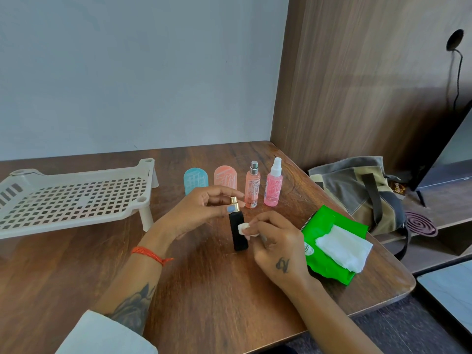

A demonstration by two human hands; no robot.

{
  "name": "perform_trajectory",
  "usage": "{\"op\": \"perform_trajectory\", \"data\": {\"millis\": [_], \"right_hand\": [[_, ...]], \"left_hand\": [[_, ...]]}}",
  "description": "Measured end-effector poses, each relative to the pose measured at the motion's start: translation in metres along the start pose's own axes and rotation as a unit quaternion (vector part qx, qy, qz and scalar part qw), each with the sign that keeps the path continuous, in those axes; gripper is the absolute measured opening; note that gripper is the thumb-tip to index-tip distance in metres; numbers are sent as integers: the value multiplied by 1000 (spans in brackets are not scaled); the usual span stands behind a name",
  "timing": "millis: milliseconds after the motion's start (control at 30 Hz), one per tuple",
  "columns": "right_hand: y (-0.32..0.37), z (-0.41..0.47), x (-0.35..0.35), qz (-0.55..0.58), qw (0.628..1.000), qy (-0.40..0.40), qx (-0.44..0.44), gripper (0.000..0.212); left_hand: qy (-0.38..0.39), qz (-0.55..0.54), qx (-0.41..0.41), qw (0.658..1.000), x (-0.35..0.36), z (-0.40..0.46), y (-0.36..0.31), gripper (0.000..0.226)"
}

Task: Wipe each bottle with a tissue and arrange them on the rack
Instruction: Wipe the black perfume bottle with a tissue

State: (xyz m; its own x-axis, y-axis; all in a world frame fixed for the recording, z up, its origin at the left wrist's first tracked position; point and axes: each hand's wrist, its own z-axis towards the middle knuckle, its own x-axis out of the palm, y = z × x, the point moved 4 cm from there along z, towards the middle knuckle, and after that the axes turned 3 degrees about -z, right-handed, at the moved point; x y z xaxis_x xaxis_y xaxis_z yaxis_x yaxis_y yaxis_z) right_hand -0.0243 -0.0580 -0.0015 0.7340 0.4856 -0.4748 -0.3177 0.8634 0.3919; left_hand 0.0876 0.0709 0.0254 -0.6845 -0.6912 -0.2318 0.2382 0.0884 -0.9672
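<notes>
A black bottle (238, 235) with a gold spray top stands upright at the table's middle. My left hand (198, 213) pinches its gold top between thumb and fingers. My right hand (277, 245) holds a small folded white tissue (244, 229) pressed against the bottle's right side. Behind them stand a blue bottle (194, 181), an orange one (225, 177), a peach spray bottle (252, 187) with a silver top and a pink spray bottle (273, 186) with a white top. The beige perforated rack (74, 198) stands bare at the left.
A green tissue pack (329, 247) with loose white tissues (344, 247) on it lies at the right of the table (204, 290). Beyond the table's right edge sit a grey bag (357, 190) and a purple coil (420, 224). A wooden panel walls the right.
</notes>
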Motion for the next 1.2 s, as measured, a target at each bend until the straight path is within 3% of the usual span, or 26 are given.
{"op": "perform_trajectory", "data": {"millis": [133, 500, 733, 1200], "right_hand": [[-6, 2, -3, 39, 996, -60, 47, 13], [-1, 1, 2, 28, 1000, -4, 14, 25], [-14, 4, -8, 46, 987, -100, 116, 21], [2, 3, 5, 42, 998, -24, -33, 20]], "left_hand": [[3, -2, 2, 1000, 1, 0, 0, 30], [-46, -18, 17, 999, 3, 3, 2, 24], [-52, -13, 5, 999, 2, 2, 1, 24], [6, -61, 20, 998, 1, 2, 2, 28]]}}
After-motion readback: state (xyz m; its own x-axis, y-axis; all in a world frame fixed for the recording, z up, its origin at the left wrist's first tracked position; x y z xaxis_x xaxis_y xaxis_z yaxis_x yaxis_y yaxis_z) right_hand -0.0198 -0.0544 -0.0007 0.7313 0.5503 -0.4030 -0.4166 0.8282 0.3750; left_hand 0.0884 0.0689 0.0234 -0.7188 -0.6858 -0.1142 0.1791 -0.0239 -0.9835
